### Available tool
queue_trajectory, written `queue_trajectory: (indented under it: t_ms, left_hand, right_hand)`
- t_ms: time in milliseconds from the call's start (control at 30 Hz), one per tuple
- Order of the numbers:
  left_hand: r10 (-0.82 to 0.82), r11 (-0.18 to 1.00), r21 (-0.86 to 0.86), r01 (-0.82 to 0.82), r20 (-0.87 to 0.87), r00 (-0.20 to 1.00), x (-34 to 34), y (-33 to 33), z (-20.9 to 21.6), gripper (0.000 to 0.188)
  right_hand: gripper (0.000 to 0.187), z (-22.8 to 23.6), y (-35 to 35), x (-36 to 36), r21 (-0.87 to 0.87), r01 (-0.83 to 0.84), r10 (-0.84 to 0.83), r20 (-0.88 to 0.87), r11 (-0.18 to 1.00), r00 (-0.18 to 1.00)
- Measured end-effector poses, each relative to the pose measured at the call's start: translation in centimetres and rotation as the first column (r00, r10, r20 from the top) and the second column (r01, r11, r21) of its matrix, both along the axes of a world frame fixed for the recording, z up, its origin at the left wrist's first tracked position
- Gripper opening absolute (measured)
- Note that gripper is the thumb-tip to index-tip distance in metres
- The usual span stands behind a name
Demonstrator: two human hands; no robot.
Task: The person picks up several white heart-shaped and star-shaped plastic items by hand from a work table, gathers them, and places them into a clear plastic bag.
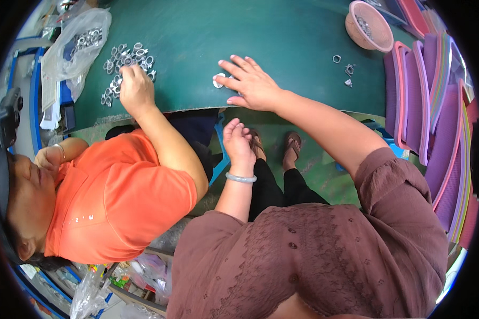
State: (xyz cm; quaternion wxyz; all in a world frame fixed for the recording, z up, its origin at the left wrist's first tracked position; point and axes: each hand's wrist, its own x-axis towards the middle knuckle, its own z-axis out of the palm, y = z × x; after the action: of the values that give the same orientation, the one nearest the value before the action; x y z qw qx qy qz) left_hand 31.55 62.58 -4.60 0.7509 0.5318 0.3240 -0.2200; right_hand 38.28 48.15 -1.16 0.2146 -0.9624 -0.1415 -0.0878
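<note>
My right hand point(254, 87) is spread flat over the near edge of the green table point(223, 32), fingers apart. Beneath its fingers lies a small white round piece point(219, 80), partly covered. My left hand point(238, 142), with a pale bangle on the wrist, hangs just short of the table edge. Its palm faces up, the fingers are loosely curled, and nothing shows in it. To the right on the table lie a small metal ring point(336, 58), another ring-shaped piece point(349, 69) and a small silvery piece point(348, 83).
At my left a co-worker in an orange shirt point(117, 207) has a hand point(137, 90) on a heap of metal ring parts point(138, 53). A plastic bag point(98, 24) with more parts lies beyond. A pink basket point(378, 18) stands far right, near stacked purple bins point(410, 95).
</note>
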Motion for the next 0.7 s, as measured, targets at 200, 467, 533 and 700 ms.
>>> queue_trajectory:
  t_ms: [200, 467, 533, 700]
  left_hand:
    - [-0.067, 0.736, -0.638, -0.228, -0.403, 0.913, 2.7, -1.7, -1.0, 0.044]
    - [-0.159, 0.325, -0.914, -0.245, -0.308, 0.938, 4.4, -2.7, -1.4, 0.031]
    - [-0.157, 0.209, -0.936, -0.282, -0.317, 0.935, 4.4, -2.6, -2.1, 0.028]
    - [-0.100, 0.395, -0.906, -0.155, -0.210, 0.973, 4.3, -2.5, -1.8, 0.029]
  right_hand:
    - [0.016, -1.3, 0.9, 0.2, -0.022, -0.001, 0.005, 0.202, 1.000, 0.979]
    - [0.009, -1.0, 1.2, -2.2, 0.009, -0.012, 0.011, 0.129, 1.000, 0.992]
    - [0.010, -0.9, 1.3, -2.7, 0.020, 0.009, -0.011, 0.118, 1.000, 0.993]
    - [0.015, -0.2, 1.2, -3.3, 0.060, -0.034, 0.030, 0.061, 0.998, 0.998]
